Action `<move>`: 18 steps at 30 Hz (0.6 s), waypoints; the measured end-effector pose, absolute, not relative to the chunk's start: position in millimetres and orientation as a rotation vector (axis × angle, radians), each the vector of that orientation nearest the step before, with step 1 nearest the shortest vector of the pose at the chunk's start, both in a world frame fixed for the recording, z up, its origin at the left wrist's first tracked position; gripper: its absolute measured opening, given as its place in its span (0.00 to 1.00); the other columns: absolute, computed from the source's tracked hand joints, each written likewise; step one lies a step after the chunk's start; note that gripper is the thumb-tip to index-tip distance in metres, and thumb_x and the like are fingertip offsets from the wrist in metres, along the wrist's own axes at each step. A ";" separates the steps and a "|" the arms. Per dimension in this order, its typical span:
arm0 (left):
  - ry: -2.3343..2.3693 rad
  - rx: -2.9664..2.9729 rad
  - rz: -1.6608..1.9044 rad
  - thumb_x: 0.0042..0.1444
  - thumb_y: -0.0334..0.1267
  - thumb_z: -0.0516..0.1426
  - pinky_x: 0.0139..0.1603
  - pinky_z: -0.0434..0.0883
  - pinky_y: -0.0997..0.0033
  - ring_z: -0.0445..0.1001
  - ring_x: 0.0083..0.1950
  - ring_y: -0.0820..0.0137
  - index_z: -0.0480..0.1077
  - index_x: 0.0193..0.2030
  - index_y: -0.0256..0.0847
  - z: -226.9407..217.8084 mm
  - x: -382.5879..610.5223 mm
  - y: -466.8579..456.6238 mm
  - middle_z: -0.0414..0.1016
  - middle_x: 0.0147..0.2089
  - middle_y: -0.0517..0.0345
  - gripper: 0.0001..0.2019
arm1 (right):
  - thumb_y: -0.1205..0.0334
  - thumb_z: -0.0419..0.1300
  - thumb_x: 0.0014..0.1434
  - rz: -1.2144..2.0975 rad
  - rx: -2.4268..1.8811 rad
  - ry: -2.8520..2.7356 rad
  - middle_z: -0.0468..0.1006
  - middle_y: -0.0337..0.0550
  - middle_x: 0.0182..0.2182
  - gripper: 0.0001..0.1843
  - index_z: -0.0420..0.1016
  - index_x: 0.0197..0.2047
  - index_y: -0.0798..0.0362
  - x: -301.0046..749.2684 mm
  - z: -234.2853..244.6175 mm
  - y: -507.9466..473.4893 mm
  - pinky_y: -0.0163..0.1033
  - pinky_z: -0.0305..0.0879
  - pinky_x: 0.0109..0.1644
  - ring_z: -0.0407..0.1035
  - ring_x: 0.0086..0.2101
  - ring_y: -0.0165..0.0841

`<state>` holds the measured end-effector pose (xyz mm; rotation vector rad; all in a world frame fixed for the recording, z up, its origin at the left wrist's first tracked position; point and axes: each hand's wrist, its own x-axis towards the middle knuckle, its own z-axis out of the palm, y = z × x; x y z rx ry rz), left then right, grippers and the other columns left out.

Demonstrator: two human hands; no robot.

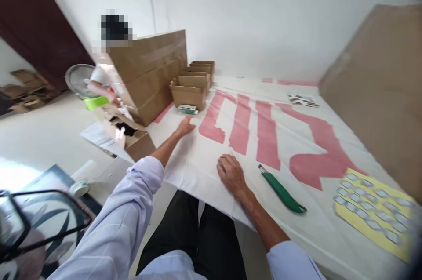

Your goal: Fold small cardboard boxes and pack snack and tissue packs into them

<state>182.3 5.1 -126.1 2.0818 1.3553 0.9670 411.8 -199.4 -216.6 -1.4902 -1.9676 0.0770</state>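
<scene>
The left hand [185,126] is just beside a green-and-white carton [187,109] on the counter [198,163] (its grip's state one cannot tell); the right hand [231,174], grip half-curled, empty, lies near a utility knife [281,190].

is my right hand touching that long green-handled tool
Apart. The head view shows a strip of white cloth between the right hand and the long green-handled tool.

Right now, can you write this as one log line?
left hand: near small green-and-white box | right hand: on white tablecloth | green utility knife: beside right hand
</scene>
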 end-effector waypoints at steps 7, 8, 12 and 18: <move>1.255 2.274 1.238 0.63 0.39 0.66 0.74 0.74 0.47 0.73 0.73 0.51 0.76 0.67 0.47 -106.6 90.9 -122.4 0.71 0.74 0.42 0.25 | 0.66 0.57 0.68 0.041 -1.425 -2.002 0.82 0.54 0.48 0.09 0.79 0.44 0.48 414.8 -220.7 -190.0 0.53 0.71 0.55 0.74 0.49 0.49; 1.364 2.274 1.372 0.65 0.40 0.65 0.77 0.70 0.46 0.71 0.75 0.51 0.76 0.66 0.47 -96.4 62.2 -131.7 0.72 0.73 0.43 0.23 | 0.65 0.57 0.68 0.035 -1.426 -2.003 0.82 0.55 0.48 0.09 0.79 0.44 0.48 414.7 -220.3 -190.4 0.53 0.72 0.55 0.74 0.50 0.50; 1.984 1.750 1.674 0.64 0.41 0.62 0.71 0.74 0.48 0.70 0.73 0.50 0.74 0.60 0.44 -56.5 -62.5 -121.8 0.73 0.68 0.44 0.18 | 0.65 0.57 0.68 0.013 -1.444 -1.989 0.82 0.55 0.48 0.09 0.79 0.44 0.48 413.5 -219.0 -190.2 0.54 0.72 0.57 0.74 0.50 0.50; 2.056 1.339 1.434 0.62 0.46 0.60 0.62 0.78 0.47 0.78 0.59 0.49 0.74 0.53 0.38 -54.6 -145.0 -74.7 0.81 0.54 0.44 0.17 | 0.62 0.57 0.66 0.046 -1.496 -1.963 0.83 0.56 0.47 0.10 0.80 0.46 0.49 406.0 -212.7 -187.2 0.55 0.75 0.57 0.76 0.49 0.51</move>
